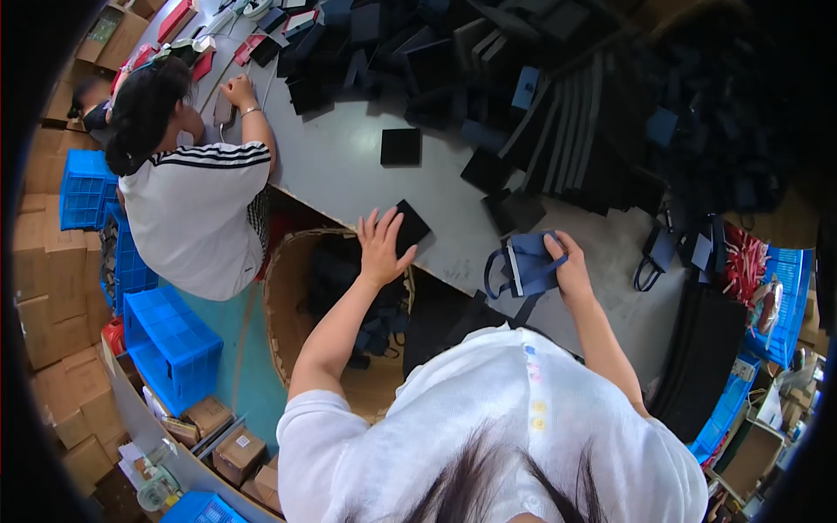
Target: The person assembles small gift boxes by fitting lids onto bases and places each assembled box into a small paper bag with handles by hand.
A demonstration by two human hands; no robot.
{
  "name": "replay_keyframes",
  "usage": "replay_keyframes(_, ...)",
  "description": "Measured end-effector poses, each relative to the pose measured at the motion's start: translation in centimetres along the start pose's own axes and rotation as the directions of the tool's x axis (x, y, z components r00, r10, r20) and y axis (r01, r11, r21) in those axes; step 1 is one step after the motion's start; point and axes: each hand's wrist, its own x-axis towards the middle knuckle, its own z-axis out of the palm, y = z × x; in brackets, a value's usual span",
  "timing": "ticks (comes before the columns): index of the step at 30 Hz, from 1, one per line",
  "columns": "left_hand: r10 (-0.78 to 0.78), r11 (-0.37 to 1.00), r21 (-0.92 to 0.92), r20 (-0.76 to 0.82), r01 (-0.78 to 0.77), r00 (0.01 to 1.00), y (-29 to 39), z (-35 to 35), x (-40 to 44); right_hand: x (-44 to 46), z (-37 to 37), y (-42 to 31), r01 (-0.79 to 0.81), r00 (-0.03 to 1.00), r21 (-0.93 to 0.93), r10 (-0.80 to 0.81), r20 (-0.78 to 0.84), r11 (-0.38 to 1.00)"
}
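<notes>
My left hand (pixel 380 247) lies with its fingers spread at the table's front edge. Its fingertips touch a flat black box (pixel 415 225). In my right hand (pixel 572 268) is a small blue gift bag (pixel 534 261) with a ribbon handle, pinched at its right side. A pale strip runs along the bag's left edge. Farther in on the grey table (pixel 340 166) a second black box (pixel 401 147) lies alone. Past the bag are more dark boxes (pixel 513 212), close to a row of stacked dark flat pieces (pixel 571 131).
A large heap of dark boxes and bags (pixel 384 52) covers the table's far side. Below the front edge stands an open cardboard carton (pixel 283 296) with dark bags inside. A co-worker in a white shirt (pixel 196 209) sits at left, near a blue crate (pixel 174 349).
</notes>
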Motion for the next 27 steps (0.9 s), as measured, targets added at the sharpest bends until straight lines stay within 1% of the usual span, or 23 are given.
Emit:
replay_keyframes(2,-0.059,0.990,0.138,0.198,0.032,0.978,0.7,0.5,0.1,0.5,0.1,-0.1,-0.023,0.999,-0.016,0.023,0.037,1.000)
replay_keyframes(3,-0.052,0.995,0.092,0.150,0.039,0.987,0.3,0.8,-0.1,0.5,0.3,-0.3,-0.009,1.000,-0.031,0.010,0.020,0.999)
replay_keyframes(4,-0.044,0.996,0.089,0.142,0.032,0.989,0.6,0.8,0.6,0.9,0.3,-0.4,0.001,1.000,-0.032,-0.001,0.014,0.999)
replay_keyframes(6,-0.251,0.968,0.008,-0.011,0.251,0.968,1.5,0.6,0.8,1.4,0.2,0.4,0.014,0.999,0.033,-0.013,-0.045,0.999)
replay_keyframes(7,-0.302,0.953,0.048,0.082,0.299,0.950,0.8,2.1,0.6,1.5,0.4,0.4,0.012,0.998,0.076,-0.008,-0.062,0.997)
replay_keyframes(8,-0.296,0.955,0.041,0.095,0.293,0.950,1.2,2.0,0.7,1.5,0.5,0.7,0.005,0.997,0.076,0.001,-0.075,0.997)
replay_keyframes(10,-0.432,0.865,-0.267,0.038,0.426,0.901,2.3,1.9,2.6,2.3,0.3,0.9,0.003,0.996,0.130,0.008,-0.085,0.991)
replay_keyframes(11,-0.362,0.877,-0.309,0.075,0.367,0.929,4.7,-0.5,4.3,2.3,0.3,0.7,-0.007,0.995,0.120,0.019,-0.103,0.993)
replay_keyframes(12,-0.232,0.865,-0.430,0.113,0.258,0.966,7.1,-2.8,5.8,2.5,0.2,0.6,-0.007,0.993,0.124,0.022,-0.117,0.992)
replay_keyframes(13,-0.120,0.867,-0.469,0.131,0.168,0.984,9.3,-4.5,6.9,2.6,0.1,0.7,-0.009,0.996,0.166,0.023,-0.083,0.986)
replay_keyframes(14,-0.013,0.858,-0.507,0.142,0.084,0.990,11.1,-5.4,7.6,2.5,0.1,0.9,-0.012,0.999,0.206,0.022,-0.043,0.979)
replay_keyframes(16,0.138,0.851,-0.525,0.255,0.017,0.957,13.2,-5.9,8.5,2.1,0.5,0.0,-0.030,0.999,0.183,0.038,-0.038,0.983)
replay_keyframes(17,0.127,0.841,-0.538,0.281,0.047,0.951,13.6,-5.4,8.5,2.0,0.4,-0.3,-0.034,0.999,0.218,0.041,-0.027,0.975)
replay_keyframes(18,0.131,0.842,-0.537,0.281,0.042,0.951,13.7,-5.1,8.5,2.0,0.4,-0.4,-0.036,0.999,0.255,0.042,-0.017,0.966)
replay_keyframes(20,0.145,0.891,-0.451,0.391,0.052,0.909,13.9,-4.7,8.7,1.9,0.1,-0.2,-0.005,0.999,0.240,0.017,-0.050,0.971)
replay_keyframes(22,0.173,0.890,-0.454,0.403,0.032,0.899,14.0,-4.6,8.8,1.3,-0.1,0.0,0.016,0.996,0.225,0.004,-0.087,0.974)
replay_keyframes(24,0.199,0.888,-0.461,0.408,0.012,0.891,14.7,-4.5,8.9,0.6,-0.4,-0.5,-0.061,0.994,0.287,0.086,-0.073,0.956)
replay_keyframes(25,0.240,0.877,-0.480,0.438,-0.001,0.866,15.2,-4.7,8.9,0.9,-0.9,0.0,-0.058,0.993,0.293,0.084,-0.078,0.954)
replay_keyframes(26,0.279,0.867,-0.499,0.471,-0.009,0.837,15.7,-4.9,8.7,1.3,-1.4,1.1,-0.026,0.999,0.205,0.034,-0.034,0.978)
replay_keyframes(27,0.245,0.869,-0.494,0.485,0.032,0.839,16.2,-4.8,8.8,1.4,-1.9,1.8,0.011,1.000,0.119,-0.013,0.014,0.993)
